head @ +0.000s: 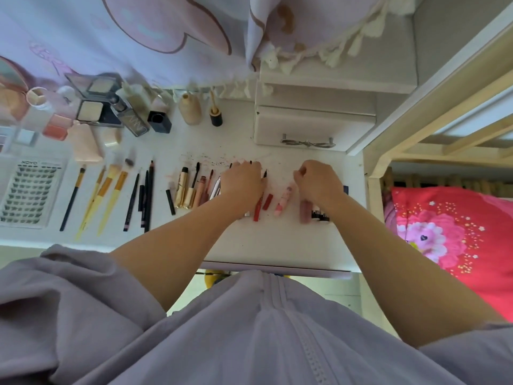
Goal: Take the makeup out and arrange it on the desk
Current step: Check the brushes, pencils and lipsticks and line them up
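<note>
Two hands were down on the white desk (277, 240), apart. My left hand (243, 180) lay flat with straight fingers over the row of lip and eye pens (259, 202). My right hand (319, 180) was curled, but I could not tell if it held anything. A pink tube (283, 201) lay between them. Far left, the lash tray (29, 194) held rows of lashes, brushes (104, 191) beside it, and an open compact (95, 108) showed pale powder.
</note>
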The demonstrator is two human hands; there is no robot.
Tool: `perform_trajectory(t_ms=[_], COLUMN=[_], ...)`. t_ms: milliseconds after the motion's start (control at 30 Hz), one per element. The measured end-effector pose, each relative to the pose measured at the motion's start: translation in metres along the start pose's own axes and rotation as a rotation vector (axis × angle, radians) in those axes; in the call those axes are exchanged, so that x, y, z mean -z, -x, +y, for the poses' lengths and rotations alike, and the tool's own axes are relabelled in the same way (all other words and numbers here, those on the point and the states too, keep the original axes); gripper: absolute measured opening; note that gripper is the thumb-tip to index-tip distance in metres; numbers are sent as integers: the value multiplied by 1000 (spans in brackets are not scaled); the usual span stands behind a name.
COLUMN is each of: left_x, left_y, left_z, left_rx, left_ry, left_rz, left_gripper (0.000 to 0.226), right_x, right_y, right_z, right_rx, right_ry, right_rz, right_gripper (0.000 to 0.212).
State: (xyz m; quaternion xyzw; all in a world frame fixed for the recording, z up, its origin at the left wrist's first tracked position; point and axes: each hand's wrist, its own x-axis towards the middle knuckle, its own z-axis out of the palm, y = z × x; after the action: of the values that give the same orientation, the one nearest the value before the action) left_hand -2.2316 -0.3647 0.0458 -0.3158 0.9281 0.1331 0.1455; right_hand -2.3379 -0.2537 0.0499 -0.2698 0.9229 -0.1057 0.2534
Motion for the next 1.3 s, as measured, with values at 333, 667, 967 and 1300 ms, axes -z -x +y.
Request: perform_trajectory(t_ms=[333, 667, 967, 1300], left_x=[-36, -14, 33, 32], left_y=[23, 31, 47, 60], left_z=[40, 24, 1, -14], left_rx=[-70, -182, -467, -594], left_ry=[-111, 73, 89, 10], left_rz=[-86, 108, -56, -18], left_gripper=[30, 27, 26, 31], right_x=[-25, 15, 73, 58], right_y=[-9, 6, 51, 84], right_z=[-13, -7, -17, -11], right_rx=[16, -48, 223, 213], right_ry=[16, -494, -347, -485], right_rz=[-168, -297, -559, -515], right_gripper=[27, 12, 28, 27])
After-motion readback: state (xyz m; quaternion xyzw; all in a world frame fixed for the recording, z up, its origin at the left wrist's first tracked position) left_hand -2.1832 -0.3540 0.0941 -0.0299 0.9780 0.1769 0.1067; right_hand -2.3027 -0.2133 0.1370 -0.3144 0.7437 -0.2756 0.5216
